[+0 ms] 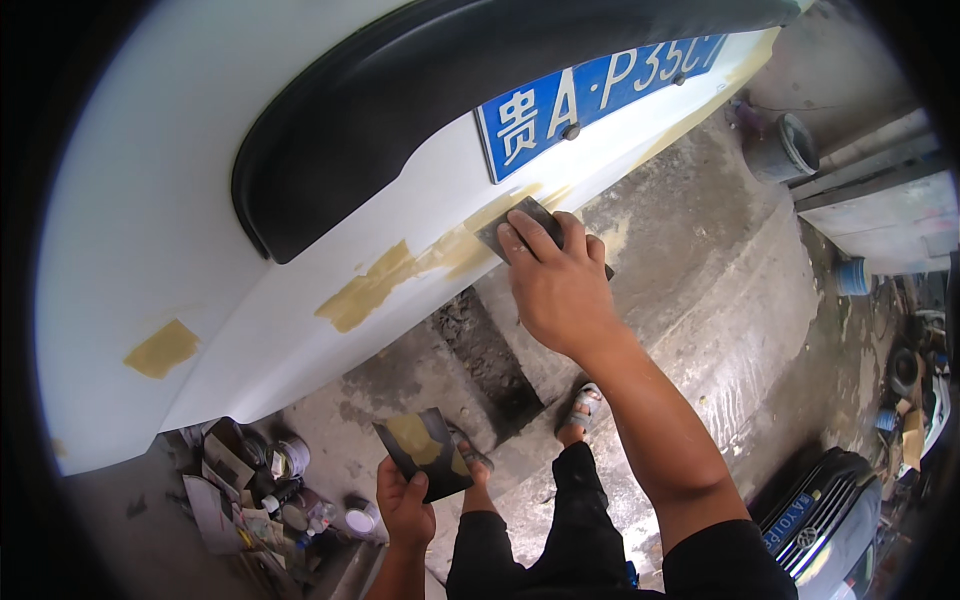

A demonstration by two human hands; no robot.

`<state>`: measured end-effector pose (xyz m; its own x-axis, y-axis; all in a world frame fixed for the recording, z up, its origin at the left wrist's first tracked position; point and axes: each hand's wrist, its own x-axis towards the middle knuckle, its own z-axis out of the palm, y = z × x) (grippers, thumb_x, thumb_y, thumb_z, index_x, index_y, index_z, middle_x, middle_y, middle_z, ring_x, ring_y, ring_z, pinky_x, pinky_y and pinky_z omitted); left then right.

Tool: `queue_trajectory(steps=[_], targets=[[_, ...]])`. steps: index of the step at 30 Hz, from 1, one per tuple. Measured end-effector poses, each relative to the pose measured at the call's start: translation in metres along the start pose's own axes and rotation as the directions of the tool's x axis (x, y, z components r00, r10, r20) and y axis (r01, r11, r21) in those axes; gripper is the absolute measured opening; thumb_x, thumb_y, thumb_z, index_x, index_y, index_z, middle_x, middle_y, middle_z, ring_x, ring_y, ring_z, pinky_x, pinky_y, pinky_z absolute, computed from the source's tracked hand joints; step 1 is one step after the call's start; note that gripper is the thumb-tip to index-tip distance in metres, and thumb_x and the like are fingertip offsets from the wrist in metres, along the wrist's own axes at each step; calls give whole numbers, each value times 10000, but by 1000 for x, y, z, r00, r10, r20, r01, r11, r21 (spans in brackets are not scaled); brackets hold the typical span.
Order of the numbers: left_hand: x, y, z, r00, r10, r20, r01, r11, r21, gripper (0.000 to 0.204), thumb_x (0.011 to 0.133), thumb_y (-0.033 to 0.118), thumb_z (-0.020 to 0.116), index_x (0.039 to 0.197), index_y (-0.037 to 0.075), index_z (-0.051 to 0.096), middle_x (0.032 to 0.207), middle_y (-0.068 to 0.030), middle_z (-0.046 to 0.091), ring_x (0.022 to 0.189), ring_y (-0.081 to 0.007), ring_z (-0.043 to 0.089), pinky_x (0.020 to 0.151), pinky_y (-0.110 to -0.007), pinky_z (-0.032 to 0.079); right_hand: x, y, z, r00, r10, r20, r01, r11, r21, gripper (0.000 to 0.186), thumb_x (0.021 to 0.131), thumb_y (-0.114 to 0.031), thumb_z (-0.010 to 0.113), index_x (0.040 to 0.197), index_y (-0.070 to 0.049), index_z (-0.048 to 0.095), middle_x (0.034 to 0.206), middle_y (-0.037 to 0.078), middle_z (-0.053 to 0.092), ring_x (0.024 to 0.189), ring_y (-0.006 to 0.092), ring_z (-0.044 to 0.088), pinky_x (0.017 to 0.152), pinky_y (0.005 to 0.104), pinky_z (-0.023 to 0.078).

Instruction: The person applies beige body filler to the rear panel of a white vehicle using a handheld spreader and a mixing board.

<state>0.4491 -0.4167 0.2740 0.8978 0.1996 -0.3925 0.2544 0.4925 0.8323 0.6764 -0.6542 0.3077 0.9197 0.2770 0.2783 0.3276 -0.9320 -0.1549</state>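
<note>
The white car panel (300,330) carries tan body filler (365,290) in a smeared band along its lower edge. Another filler patch (162,349) lies farther left. My right hand (560,290) is closed around a dark flat spreader (490,237), fingers laid over its face; the spreader is at the band below the number plate. Whether its edge touches the panel I cannot tell. Lower down, my left hand (405,510) grips a second dark flat spreader (450,482) by its lower left side, thumb on top. Tan filler (412,440) is spread over that one's upper face.
Black trim (330,150) and a blue number plate (550,120) sit above the filler. A rubble-filled floor trench (485,360) runs beneath, near my feet. Cans and clutter (290,460) stand lower left. A bucket (785,148) is upper right, another car's front (815,510) lower right.
</note>
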Motion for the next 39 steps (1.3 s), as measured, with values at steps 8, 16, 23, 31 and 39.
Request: queue_trajectory(steps=[8,16,23,31,39], targets=[[5,0,6,1000,2,22,-2,1000,3,416,851,-71,493,1259,-7,452,1214,-131,587,1134,-212,574,1028,-365,424,7,26,4,997,1,-72,-2,1000,-11,402,867,-174,550,1254,-78,596,1357,51,510,1162,387,461,889,505,408],[9,5,18,999,-19,36,19,1000,-8,411,851,-70,490,1255,-7,447,1200,-129,591,1115,-212,581,1018,-368,433,13,43,-8,999,-1,-41,0,999,-32,419,879,-178,574,1292,-115,555,1373,32,485,1169,385,459,911,526,417],[12,2,9,1000,-13,18,13,1000,-26,412,852,-72,490,1257,-14,445,1212,-134,583,1130,-217,573,1025,-371,426,1,35,-16,999,-28,39,29,999,-29,414,875,-177,567,1281,-97,562,1364,49,494,1154,388,465,905,534,419],[14,1,23,1000,-12,27,12,1000,-25,391,857,-66,494,1243,-27,447,1207,-145,578,1140,-223,563,1040,-387,411,7,-6,-2,1000,-11,22,11,1000,-19,445,841,-168,566,1277,-76,565,1378,52,480,1164,385,446,878,533,418],[16,2,18,999,-4,39,6,998,-64,440,857,-65,473,1291,-6,428,1236,-137,576,1149,-223,567,1027,-377,429,-8,-16,-15,999,-46,27,45,998,34,438,850,-183,539,1266,-55,585,1375,64,487,1175,405,443,869,530,409]])
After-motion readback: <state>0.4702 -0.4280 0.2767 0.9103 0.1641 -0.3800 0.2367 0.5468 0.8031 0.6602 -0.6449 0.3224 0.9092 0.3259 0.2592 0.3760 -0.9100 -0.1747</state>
